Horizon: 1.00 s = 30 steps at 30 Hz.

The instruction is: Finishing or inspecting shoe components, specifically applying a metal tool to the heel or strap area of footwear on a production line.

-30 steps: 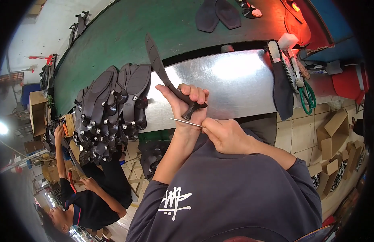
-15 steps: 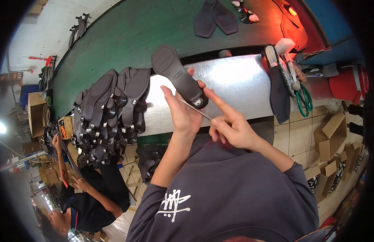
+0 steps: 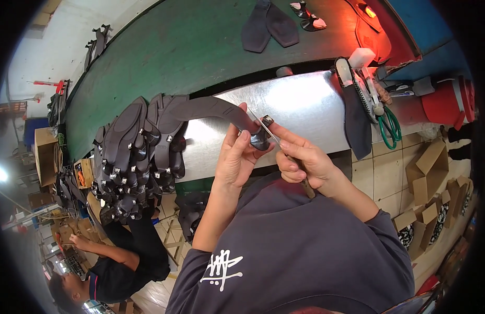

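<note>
My left hand is closed around the heel end of a dark shoe sole, which lies on its side with the toe pointing left toward a pile. Under its heel end a glossy black heel shows between my hands. My right hand grips a thin metal tool with a dark handle. The tool's shaft crosses the heel end of the sole; whether its tip touches is hard to tell. Beside my right fingertips is a small shiny heel tip.
Several heeled soles are heaped at the left end of the metal plate. A green table stretches behind. A brush and green cord lie at right. Another person works at lower left; cardboard boxes stand on the right-hand floor.
My left hand has turned the sole from slanting upward with its bottom showing to lying sideways toward the pile. The tool has swung up across the heel end, and its handle now shows.
</note>
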Tool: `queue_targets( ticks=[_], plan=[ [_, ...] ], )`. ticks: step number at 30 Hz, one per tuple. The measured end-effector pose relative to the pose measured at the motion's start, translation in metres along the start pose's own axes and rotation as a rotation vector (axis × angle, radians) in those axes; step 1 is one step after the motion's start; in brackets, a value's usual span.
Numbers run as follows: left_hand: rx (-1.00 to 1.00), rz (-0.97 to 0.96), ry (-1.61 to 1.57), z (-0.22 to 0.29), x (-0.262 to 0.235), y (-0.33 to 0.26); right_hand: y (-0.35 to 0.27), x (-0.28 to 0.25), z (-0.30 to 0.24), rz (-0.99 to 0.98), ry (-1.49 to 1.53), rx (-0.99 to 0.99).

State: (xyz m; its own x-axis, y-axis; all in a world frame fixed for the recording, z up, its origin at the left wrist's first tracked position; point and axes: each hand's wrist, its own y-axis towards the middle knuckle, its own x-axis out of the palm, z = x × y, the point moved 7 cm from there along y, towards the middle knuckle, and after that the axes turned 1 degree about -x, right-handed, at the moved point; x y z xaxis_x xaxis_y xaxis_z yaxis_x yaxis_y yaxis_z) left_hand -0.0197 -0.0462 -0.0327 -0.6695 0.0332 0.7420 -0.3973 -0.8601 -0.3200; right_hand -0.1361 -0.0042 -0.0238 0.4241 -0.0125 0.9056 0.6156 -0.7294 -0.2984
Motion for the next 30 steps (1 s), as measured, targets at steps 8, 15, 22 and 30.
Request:
queue_targets(
  ticks=[8, 15, 22, 30],
  plan=[
    [0.228, 0.086, 0.116, 0.001, -0.013, 0.000, 0.004, 0.005, 0.001, 0.101, -0.237, -0.044],
    [0.260, 0.182, 0.072, -0.006, -0.009, -0.007, 0.004, 0.007, -0.007, 0.139, -0.371, -0.185],
    [0.180, 0.125, 0.116, -0.010, -0.011, -0.005, 0.005, -0.010, -0.012, 0.217, -0.492, -0.267],
    [0.194, 0.196, 0.132, -0.010, -0.015, -0.004, 0.003, -0.001, -0.003, 0.194, -0.420, -0.151]
  ],
)
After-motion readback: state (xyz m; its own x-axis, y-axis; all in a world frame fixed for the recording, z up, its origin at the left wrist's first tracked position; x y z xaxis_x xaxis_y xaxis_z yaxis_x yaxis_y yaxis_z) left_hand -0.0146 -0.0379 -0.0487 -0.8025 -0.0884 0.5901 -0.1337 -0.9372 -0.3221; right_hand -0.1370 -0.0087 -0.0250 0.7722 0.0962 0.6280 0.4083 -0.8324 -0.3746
